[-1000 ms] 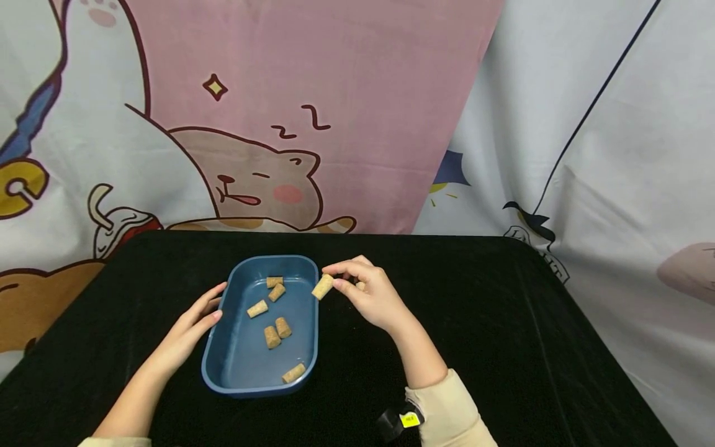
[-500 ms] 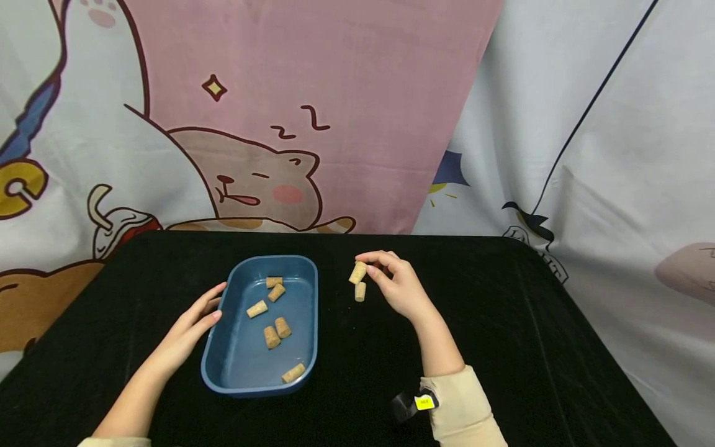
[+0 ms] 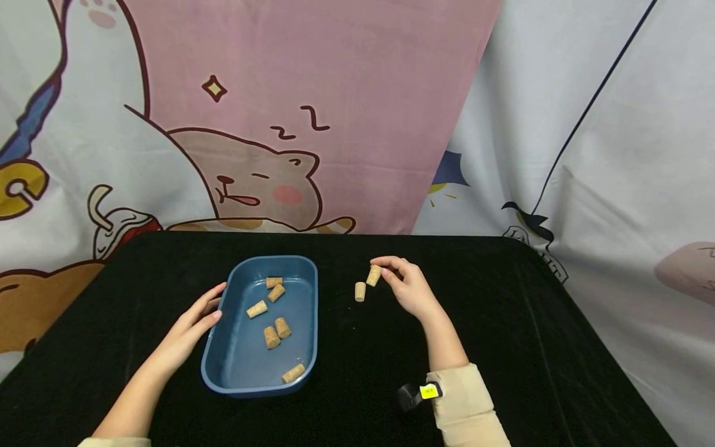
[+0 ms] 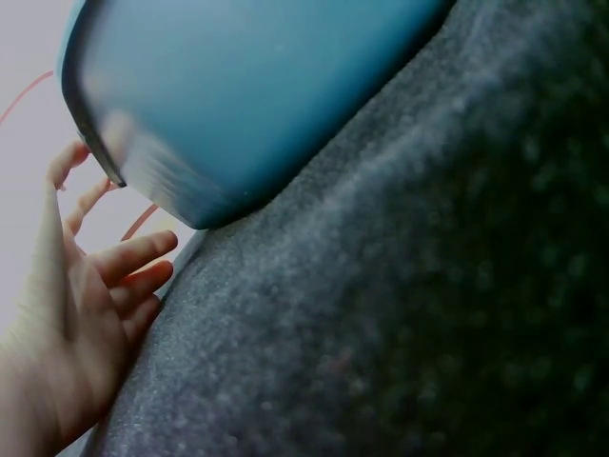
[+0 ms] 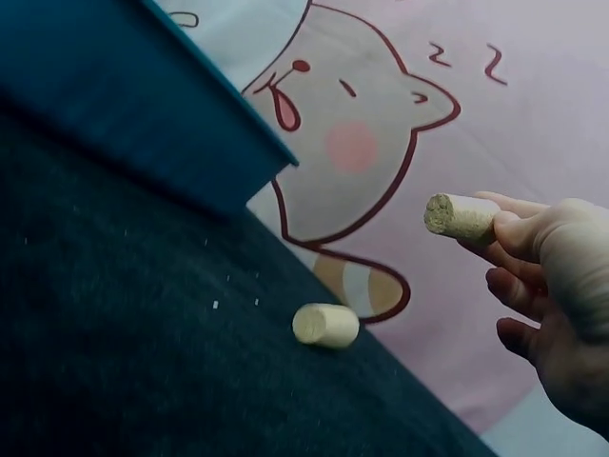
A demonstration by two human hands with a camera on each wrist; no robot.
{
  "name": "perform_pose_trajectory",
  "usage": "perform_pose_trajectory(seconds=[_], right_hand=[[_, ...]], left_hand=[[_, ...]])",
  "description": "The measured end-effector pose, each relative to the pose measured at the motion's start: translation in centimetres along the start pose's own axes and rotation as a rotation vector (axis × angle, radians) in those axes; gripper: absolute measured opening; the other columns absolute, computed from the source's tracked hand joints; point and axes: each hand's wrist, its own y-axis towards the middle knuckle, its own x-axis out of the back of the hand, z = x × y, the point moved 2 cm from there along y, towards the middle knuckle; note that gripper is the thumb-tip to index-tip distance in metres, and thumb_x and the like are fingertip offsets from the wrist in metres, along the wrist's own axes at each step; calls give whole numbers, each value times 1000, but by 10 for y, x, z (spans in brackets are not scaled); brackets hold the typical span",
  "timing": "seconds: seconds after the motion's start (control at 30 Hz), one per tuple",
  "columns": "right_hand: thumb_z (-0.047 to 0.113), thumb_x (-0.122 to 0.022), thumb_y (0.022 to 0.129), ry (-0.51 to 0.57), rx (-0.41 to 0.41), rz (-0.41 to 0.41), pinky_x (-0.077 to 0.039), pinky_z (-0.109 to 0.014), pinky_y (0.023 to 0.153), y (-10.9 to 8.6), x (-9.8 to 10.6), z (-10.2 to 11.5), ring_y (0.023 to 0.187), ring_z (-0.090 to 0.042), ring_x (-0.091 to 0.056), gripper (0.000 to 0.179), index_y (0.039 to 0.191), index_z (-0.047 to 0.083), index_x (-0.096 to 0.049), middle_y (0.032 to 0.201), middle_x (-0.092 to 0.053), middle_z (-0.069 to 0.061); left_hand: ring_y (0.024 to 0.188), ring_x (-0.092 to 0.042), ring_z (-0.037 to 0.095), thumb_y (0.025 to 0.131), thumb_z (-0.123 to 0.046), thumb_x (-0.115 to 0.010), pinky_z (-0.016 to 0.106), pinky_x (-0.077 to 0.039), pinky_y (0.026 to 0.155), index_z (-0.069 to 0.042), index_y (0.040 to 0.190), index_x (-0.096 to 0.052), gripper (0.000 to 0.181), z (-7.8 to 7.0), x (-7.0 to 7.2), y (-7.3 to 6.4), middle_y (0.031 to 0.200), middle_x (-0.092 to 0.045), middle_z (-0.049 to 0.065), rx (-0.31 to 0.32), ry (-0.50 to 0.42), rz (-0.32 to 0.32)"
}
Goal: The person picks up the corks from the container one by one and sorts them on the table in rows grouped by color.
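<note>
My right hand [image 3: 412, 290] pinches a cork [image 3: 373, 275] between thumb and fingers, to the right of the blue tray [image 3: 215, 371]. In the right wrist view that held cork [image 5: 461, 217] shows a speckled end, raised above the black cloth. Just left of it in the head view, a second cork [image 3: 360, 292] rests on the cloth. My left hand [image 3: 187, 329] is at the tray's left rim, its fingers extended along the side. From the left wrist, the relaxed fingers [image 4: 138, 255] appear beside the tray's outer wall [image 4: 238, 105]. Inside the tray lie several corks [image 3: 257, 308].
Black cloth [image 3: 475, 323] covers the table. A printed curtain [image 3: 380, 112] with a sleeping cartoon animal hangs behind the far edge. Small pale crumbs [image 5: 216, 305] dot the cloth between the tray and the loose cork.
My right hand has moved right, away from the tray's rim, carrying its cork. The second cork, earlier partly hidden at the hand, now stands apart on the cloth. My left hand has stayed put.
</note>
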Motion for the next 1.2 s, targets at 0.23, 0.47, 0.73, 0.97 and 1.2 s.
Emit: perform_pose_trajectory(seconds=[0.23, 0.47, 0.73, 0.97, 1.2], right_hand=[[7, -50, 99, -25, -34, 29, -42, -35, 71, -1, -1, -16, 82, -22, -49, 23, 116, 7, -66, 100, -61, -6], [8, -46, 101, -4, -142, 101, -45, -46, 89, 0, -6, -34, 102, -26, -56, 25, 118, 8, -64, 117, -62, -9], [6, -46, 100, -44, -126, 140, -40, -49, 99, 0, -12, -49, 114, -26, -54, 25, 116, 6, -65, 120, -62, -10], [5, -48, 99, -90, -143, 153, -38, -51, 100, 0, -18, -55, 114, -27, -54, 24, 114, 8, -66, 118, -64, -9], [7, -49, 99, -167, -160, 138, -40, -50, 94, 1, -20, -57, 105, -25, -53, 24, 113, 10, -68, 116, -65, -7]], left_hand=[[123, -40, 52, 104, -27, -39, 65, -41, 90, -12, 153, -20, 54, 0, 0, 0, 143, -32, 33, 9, -1, -1], [123, -40, 52, 104, -27, -39, 66, -40, 91, -12, 153, -21, 54, 0, 1, 0, 143, -32, 33, 6, 0, -2], [122, -41, 51, 104, -26, -39, 63, -42, 91, -12, 153, -20, 54, -1, 1, -1, 143, -33, 33, 0, 6, 0], [120, -44, 50, 104, -23, -39, 62, -44, 90, -12, 153, -20, 54, -6, 1, -1, 142, -34, 33, -14, 0, 2], [121, -43, 50, 104, -22, -39, 63, -42, 90, -11, 153, -18, 55, -7, 1, -2, 143, -32, 34, -2, -9, 2]])
